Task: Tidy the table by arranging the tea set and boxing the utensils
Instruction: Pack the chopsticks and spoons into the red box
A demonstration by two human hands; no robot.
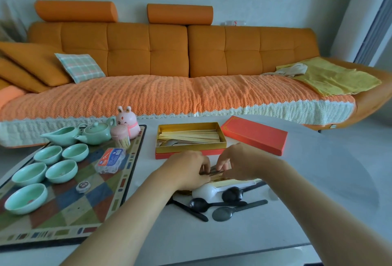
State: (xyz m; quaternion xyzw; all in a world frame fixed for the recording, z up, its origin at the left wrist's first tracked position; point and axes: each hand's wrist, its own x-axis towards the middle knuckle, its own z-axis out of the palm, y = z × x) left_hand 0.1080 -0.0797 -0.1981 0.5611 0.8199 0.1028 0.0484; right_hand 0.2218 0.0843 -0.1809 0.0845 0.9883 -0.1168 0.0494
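Left hand (187, 169) & right hand (237, 162) each have the grip clamped on one bundle of utensils (213, 172), just at the near side of the gold box (191, 148), so pls keep it level & parallel w/ the chopsticks (191, 136) inside when lowering.

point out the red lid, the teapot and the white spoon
red lid (254, 135), head view, middle of its top face
teapot (98, 135), head view, on its body
white spoon (202, 191), head view, on its bowl
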